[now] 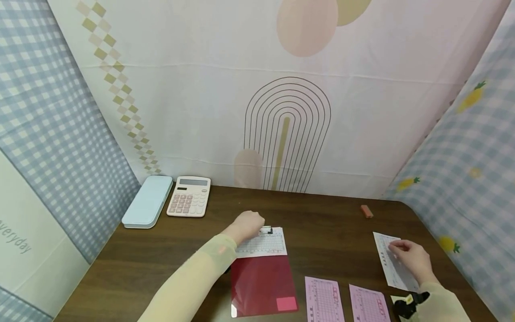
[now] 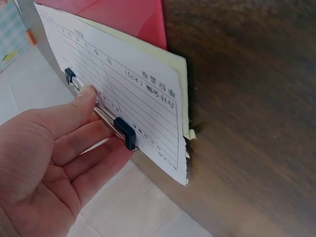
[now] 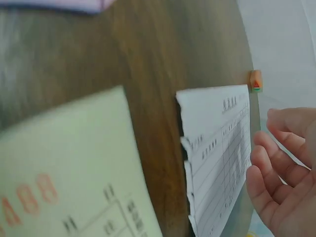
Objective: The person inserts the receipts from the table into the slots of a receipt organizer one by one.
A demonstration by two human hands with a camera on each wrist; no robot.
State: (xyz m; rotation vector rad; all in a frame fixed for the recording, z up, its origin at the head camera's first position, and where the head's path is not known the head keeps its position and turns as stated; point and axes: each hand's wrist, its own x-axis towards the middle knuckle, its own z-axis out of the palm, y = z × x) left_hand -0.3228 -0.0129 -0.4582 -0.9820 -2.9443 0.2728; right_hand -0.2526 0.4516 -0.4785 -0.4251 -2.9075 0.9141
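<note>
A red clipboard point(image 1: 263, 286) lies in the middle of the table, a white printed form point(image 1: 271, 243) under its clip. My left hand point(image 1: 246, 226) is at the clipboard's top edge. In the left wrist view, its thumb presses on the metal clip point(image 2: 106, 117) with black ends while the other fingers go behind. A pale yellow sheet point(image 2: 180, 81) shows beneath the white form. At the right, my right hand point(image 1: 412, 259) hovers over or just touches a loose white form point(image 1: 388, 259). Its fingers are loosely bent, with nothing between them in the right wrist view.
Two pink forms point(image 1: 324, 299) lie near the front edge, and a pale yellow slip point(image 3: 74, 163) sits by my right wrist. A calculator point(image 1: 189, 197) and a light blue case point(image 1: 148, 201) stand at the back left. An orange eraser-like block point(image 1: 366, 211) is at the back right.
</note>
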